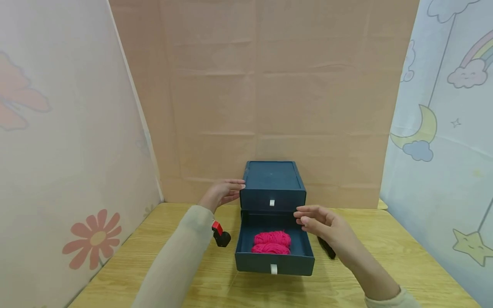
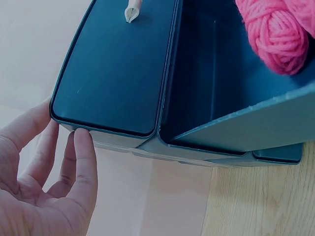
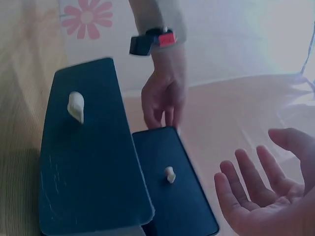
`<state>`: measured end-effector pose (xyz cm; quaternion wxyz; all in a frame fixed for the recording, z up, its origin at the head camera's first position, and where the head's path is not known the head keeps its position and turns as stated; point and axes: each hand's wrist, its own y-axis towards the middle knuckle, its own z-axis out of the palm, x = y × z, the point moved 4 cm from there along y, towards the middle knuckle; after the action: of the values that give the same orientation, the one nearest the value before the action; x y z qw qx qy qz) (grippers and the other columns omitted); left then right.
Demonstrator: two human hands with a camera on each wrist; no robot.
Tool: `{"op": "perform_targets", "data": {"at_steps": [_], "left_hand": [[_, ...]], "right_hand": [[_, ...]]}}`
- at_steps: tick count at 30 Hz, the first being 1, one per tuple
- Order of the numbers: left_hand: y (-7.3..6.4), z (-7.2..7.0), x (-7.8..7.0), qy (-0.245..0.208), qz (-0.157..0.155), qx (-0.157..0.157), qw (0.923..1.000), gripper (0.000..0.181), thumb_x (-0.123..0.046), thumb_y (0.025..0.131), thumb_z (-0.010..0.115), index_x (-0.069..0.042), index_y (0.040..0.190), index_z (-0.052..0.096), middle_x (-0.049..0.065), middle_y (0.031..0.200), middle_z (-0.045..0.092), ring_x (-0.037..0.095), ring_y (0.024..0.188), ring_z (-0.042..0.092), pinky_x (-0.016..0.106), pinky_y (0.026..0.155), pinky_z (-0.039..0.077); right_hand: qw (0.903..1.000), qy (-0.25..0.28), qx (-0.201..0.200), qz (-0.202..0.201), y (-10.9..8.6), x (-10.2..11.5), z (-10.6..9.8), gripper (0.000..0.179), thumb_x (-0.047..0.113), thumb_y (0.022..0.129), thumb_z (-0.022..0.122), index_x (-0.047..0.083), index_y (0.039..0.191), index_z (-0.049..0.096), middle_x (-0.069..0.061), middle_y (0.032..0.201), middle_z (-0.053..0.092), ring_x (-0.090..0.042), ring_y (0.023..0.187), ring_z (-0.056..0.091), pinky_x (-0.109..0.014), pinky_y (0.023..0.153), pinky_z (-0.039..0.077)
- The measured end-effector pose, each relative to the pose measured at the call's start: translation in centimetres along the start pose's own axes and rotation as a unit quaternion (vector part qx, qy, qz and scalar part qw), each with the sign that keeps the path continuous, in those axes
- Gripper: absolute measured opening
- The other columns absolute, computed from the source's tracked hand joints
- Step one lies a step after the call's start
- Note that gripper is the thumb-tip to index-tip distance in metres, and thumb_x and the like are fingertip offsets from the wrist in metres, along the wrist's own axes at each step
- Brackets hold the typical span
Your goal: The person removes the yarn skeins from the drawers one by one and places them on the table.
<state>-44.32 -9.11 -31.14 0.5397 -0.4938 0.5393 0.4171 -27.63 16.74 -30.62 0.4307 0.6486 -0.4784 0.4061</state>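
A dark blue two-drawer box [image 1: 272, 175] stands on the table, its lower drawer [image 1: 254, 262] pulled out. Two bundles of bright pink yarn [image 1: 271, 242] lie side by side inside that drawer; part of the yarn [image 2: 280, 39] also appears in the left wrist view. My left hand [image 1: 223, 193] touches the left side of the box beside the closed upper drawer [image 2: 115, 69], fingers nearly straight. To the right of the box, my right hand [image 1: 321, 224] hovers above the lower drawer's right edge, fingers loosely bent and holding nothing. Both drawer fronts carry small white pull tabs [image 1: 274, 269].
A black object [image 1: 326, 247] lies on the wooden table [image 1: 366, 239] right of the drawer, partly hidden by my right hand. A black and red wrist device [image 1: 220, 234] sits at my left cuff. Brown paper [image 1: 215, 107] hangs behind the box, with patterned sheets at both sides.
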Motion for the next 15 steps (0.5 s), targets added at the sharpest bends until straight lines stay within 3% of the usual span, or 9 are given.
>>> {"op": "perform_targets", "data": {"at_steps": [10, 15], "left_hand": [[0.2, 0.0, 0.0, 0.002, -0.008, -0.001, 1.0000, 0.029, -0.018, 0.084, 0.069, -0.013, 0.112, 0.067, 0.006, 0.115, 0.061, 0.025, 0.100, 0.058, 0.031, 0.087, 0.050], [0.3, -0.1, 0.0, -0.002, -0.009, -0.001, 1.0000, 0.029, -0.017, 0.083, 0.069, -0.013, 0.111, 0.068, 0.006, 0.115, 0.061, 0.025, 0.101, 0.059, 0.029, 0.085, 0.051]], "right_hand": [[0.9966, -0.003, 0.083, -0.005, 4.9, -2.6, 0.9, 0.053, 0.026, 0.089, 0.062, -0.005, 0.129, 0.047, -0.024, 0.128, 0.048, -0.034, 0.114, 0.052, -0.040, 0.093, 0.046], [0.9960, -0.019, 0.087, 0.012, 6.5, -4.0, 1.4, 0.052, 0.026, 0.086, 0.066, -0.004, 0.126, 0.051, -0.025, 0.124, 0.051, -0.032, 0.110, 0.055, -0.043, 0.092, 0.046]]}}
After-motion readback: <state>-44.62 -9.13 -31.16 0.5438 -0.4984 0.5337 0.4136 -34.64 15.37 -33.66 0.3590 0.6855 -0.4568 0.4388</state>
